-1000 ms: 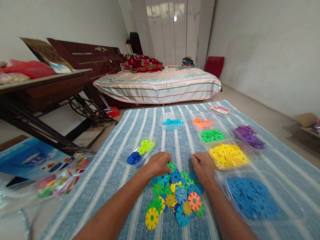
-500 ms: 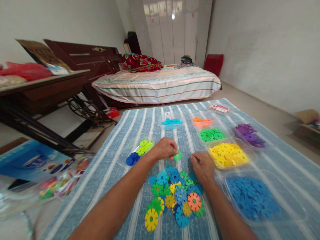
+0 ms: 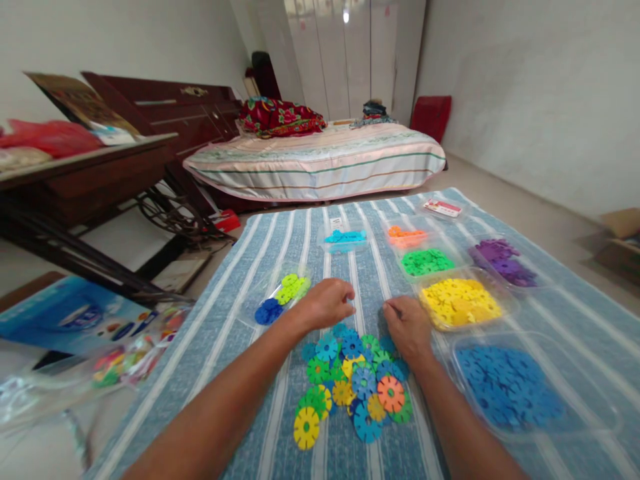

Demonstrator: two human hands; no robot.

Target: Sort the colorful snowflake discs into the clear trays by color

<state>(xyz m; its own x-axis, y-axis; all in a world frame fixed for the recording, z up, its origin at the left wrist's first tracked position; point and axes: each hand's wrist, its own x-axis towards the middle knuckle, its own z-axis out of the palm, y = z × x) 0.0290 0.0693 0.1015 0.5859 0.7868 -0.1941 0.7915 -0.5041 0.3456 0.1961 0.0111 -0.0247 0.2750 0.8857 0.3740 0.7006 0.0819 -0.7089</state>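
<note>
On the striped cloth lies a loose pile of notched plastic discs [image 3: 363, 378] in blue, green, yellow and orange. My left hand [image 3: 329, 302] hovers just beyond the far left of this pile, thumb and forefinger slightly apart, with no disc showing between them. Across a small gap, my right hand [image 3: 409, 328] rests at the pile's far right side, fingers curled in. Whatever it may hold is hidden. Near my left hand stands a clear tray with lime discs [image 3: 293, 289] and dark blue discs [image 3: 269, 311]. A tub of yellow discs [image 3: 460, 301] is beside my right hand.
Farther right are tubs of blue discs [image 3: 510, 387], purple discs [image 3: 503, 261], green discs [image 3: 427, 262] and orange discs [image 3: 406, 235]. Light blue discs [image 3: 346, 238] sit in a tray ahead. A bed [image 3: 320, 167] stands beyond the cloth, a sewing table [image 3: 90, 167] at left.
The green disc that was pinched in my left hand no longer shows there, and those fingers have parted a little. My right hand stays curled in nearly the same place. The view has shifted slightly.
</note>
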